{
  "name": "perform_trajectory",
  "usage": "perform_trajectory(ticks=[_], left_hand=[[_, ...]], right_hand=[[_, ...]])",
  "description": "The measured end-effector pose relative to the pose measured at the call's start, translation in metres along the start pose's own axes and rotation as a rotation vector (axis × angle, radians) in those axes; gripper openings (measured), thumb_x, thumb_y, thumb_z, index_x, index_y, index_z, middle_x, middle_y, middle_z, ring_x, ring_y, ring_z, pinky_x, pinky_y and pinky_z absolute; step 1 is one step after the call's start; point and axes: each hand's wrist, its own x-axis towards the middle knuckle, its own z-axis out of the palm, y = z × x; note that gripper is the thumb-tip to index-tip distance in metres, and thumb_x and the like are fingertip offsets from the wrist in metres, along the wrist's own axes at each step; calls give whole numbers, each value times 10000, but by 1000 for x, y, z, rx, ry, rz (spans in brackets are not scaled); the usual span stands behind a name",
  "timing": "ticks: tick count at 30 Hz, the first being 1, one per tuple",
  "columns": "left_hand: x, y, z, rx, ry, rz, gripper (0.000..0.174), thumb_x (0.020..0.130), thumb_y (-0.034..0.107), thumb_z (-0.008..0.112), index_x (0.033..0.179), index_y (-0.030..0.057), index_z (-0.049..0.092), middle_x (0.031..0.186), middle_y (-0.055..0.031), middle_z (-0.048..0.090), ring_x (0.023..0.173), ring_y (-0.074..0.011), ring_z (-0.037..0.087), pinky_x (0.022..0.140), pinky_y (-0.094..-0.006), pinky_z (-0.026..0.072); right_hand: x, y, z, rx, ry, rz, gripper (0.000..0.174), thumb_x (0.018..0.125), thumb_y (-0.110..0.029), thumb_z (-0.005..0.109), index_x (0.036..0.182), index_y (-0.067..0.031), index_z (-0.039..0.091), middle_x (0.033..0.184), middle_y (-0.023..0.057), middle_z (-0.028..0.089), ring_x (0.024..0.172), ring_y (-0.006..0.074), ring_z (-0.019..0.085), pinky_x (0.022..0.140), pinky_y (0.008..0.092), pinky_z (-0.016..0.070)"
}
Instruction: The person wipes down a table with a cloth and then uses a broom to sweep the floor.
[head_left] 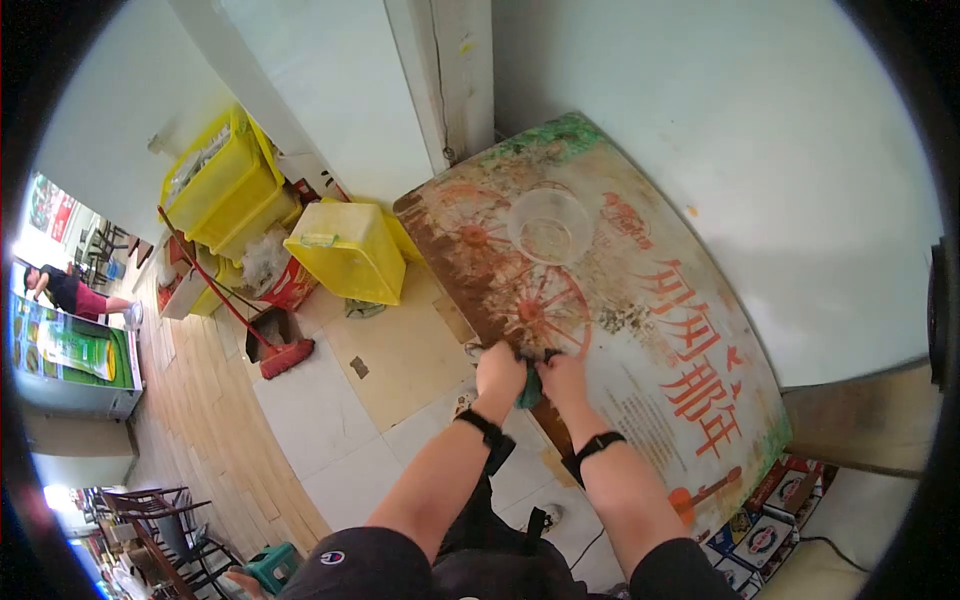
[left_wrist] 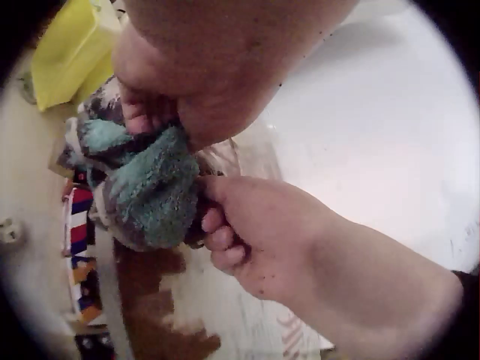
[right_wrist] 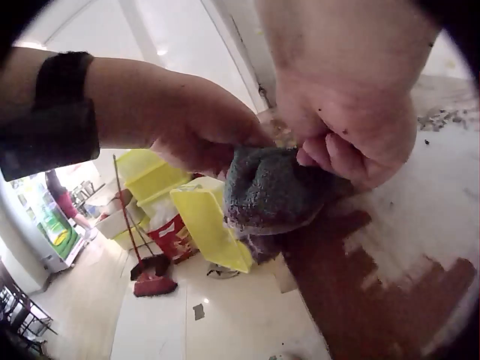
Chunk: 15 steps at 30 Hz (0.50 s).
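Observation:
A green and dark grey towelling rag (left_wrist: 154, 187) is bunched between my two hands over the near edge of the printed tabletop (head_left: 640, 400). My left hand (head_left: 500, 375) grips one side of it, its fingers curled into the cloth in the left wrist view. On the other side my right hand (head_left: 562, 383) holds the rag in curled fingers, knuckles plain in the right wrist view. Part of the cloth hangs below the hands at the table edge. A clear round plastic tub (head_left: 550, 228) stands farther back on the table.
Yellow crates (head_left: 350, 250) stand left of the table, near a red broom (head_left: 287, 357) and a dustpan (head_left: 270, 325) on the floor. Printed cartons (head_left: 765, 535) sit by the table's right end. A white wall borders the far side. A person (head_left: 75, 292) is far left.

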Motion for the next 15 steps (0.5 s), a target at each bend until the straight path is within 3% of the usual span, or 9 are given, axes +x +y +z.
perform_trajectory(ticks=[1, 3, 4, 6, 7, 11, 13, 15], left_hand=[[-21, -1, -4, -2, -32, 11, 252, 757, 206, 673, 889, 6, 594, 894, -221, 638, 895, -389, 608, 764, -450, 497], [-54, -3, 1, -7, -59, 31, 238, 771, 199, 665, 896, 15, 582, 897, -220, 639, 897, -386, 612, 764, -453, 501], [-66, -6, 7, 3, -52, 19, 240, 776, 194, 662, 901, 13, 566, 900, -218, 635, 893, -387, 609, 759, -458, 497], [-78, -11, 16, 19, -48, 11, 243, 781, 189, 659, 906, 12, 550, 903, -216, 631, 888, -388, 606, 754, -463, 493], [-78, -13, 21, 34, -24, 27, 243, 791, 179, 651, 917, 8, 533, 909, -217, 626, 887, -389, 604, 754, -460, 493], [-59, -12, 28, 108, 37, 103, 234, 812, 147, 627, 939, -6, 503, 918, -215, 616, 891, -375, 608, 751, -440, 502], [-44, -8, 23, 175, 49, 131, 227, 815, 145, 624, 938, -3, 504, 920, -212, 615, 898, -365, 611, 751, -433, 505], [-32, 3, 17, 248, 47, 135, 183, 822, 106, 591, 947, -2, 512, 948, -204, 613, 934, -341, 613, 766, -412, 516]], right_hand=[[-19, 0, -7, -29, -26, 9, 310, 796, -284, 635, 706, 12, 650, 699, 207, 619, 716, 397, 604, 672, 476, 479], [-45, 28, 8, -77, 6, -61, 356, 818, -287, 624, 642, 22, 625, 536, 144, 592, 544, 298, 621, 570, 405, 493], [-53, 33, 10, -75, 14, -64, 356, 818, -287, 624, 642, 22, 625, 536, 144, 592, 544, 298, 621, 570, 405, 493], [-68, 39, 19, 16, -165, 235, 351, 826, -285, 613, 646, 16, 630, 535, 140, 591, 556, 290, 624, 579, 405, 496], [-68, 43, 28, -16, -72, 156, 350, 834, -286, 600, 651, 11, 638, 530, 129, 592, 552, 288, 622, 582, 400, 501], [-48, 42, 39, -11, -85, 137, 341, 832, -279, 593, 654, 8, 642, 528, 128, 592, 560, 298, 624, 586, 396, 505], [-38, 32, 45, -40, 72, 61, 333, 830, -269, 587, 650, 6, 642, 525, 127, 594, 555, 296, 627, 580, 396, 507], [-23, 22, 41, -30, 14, 96, 335, 829, -268, 586, 646, 7, 640, 529, 128, 598, 557, 290, 630, 579, 394, 508]])
